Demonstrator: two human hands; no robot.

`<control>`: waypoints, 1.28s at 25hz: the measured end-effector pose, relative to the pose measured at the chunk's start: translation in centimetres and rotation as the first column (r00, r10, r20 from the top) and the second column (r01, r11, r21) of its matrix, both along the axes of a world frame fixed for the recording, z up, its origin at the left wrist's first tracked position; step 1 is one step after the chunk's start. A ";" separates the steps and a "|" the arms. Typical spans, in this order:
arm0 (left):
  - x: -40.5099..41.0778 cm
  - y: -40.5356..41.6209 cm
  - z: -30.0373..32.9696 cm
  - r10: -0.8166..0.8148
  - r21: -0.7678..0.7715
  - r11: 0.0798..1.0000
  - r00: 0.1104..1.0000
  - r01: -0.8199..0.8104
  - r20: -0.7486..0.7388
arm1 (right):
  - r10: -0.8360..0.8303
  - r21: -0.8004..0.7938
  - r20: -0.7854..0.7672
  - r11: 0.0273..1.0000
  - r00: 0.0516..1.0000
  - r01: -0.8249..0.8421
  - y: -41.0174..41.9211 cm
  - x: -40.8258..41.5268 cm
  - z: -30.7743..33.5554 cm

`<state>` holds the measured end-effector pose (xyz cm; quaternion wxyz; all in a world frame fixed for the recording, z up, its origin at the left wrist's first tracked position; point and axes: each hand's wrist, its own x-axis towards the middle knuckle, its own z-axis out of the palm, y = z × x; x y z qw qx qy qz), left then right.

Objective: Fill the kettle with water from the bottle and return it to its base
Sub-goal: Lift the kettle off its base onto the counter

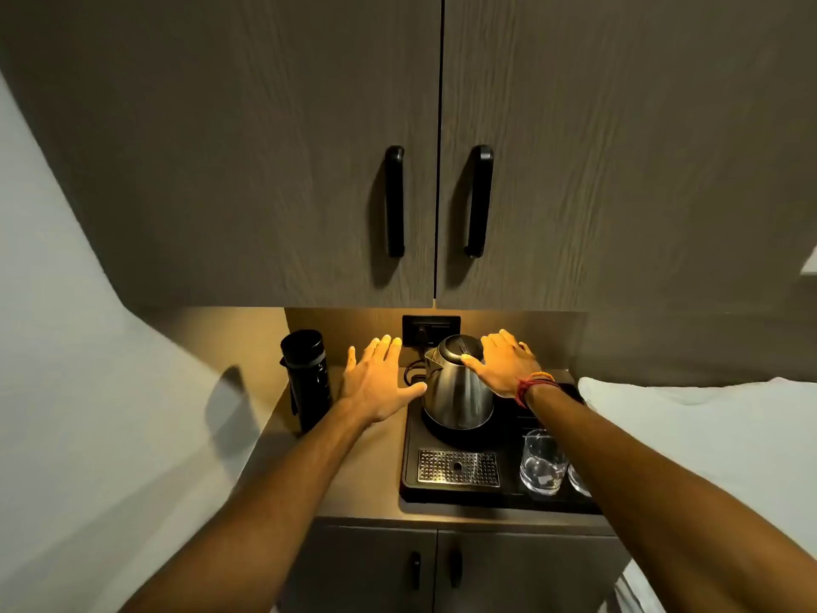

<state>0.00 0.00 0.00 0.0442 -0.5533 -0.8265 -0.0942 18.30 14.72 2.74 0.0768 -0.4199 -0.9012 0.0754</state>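
Note:
A steel kettle (pixel 457 389) with a black lid stands on its round black base (pixel 437 431), on a black tray (pixel 468 495). A tall black bottle (pixel 307 378) stands upright at the left of the counter, lid on. My left hand (pixel 378 378) hovers flat between bottle and kettle, fingers spread, thumb close to the kettle's left side. My right hand (pixel 502 362) lies open over the kettle's right shoulder, thumb on the lid's edge; the kettle's handle is hidden behind it.
Two clear glasses (pixel 543 462) stand on the tray's right, a metal drip grate (pixel 459 467) in front. A wall socket (pixel 431 330) with a cord sits behind the kettle. Upper cabinet doors (pixel 437 192) hang low overhead. A white pillow (pixel 698 418) lies on the right.

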 end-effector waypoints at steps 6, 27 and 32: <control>-1.5 5.2 -1.2 0.046 -0.020 0.999 0.999 -0.046 0.024 | -0.041 -0.097 0.039 0.994 0.998 0.045 4.4 -4.7 -0.5; -4.4 8.0 0.5 0.002 -0.036 0.999 0.994 -0.006 -0.107 | -0.349 -0.611 -0.234 0.778 0.907 0.142 9.0 -0.6 -2.2; -5.7 6.6 1.5 0.100 -0.045 0.994 0.994 -0.102 -0.050 | -0.427 -0.648 -0.398 0.757 0.812 0.081 8.5 -0.7 -3.2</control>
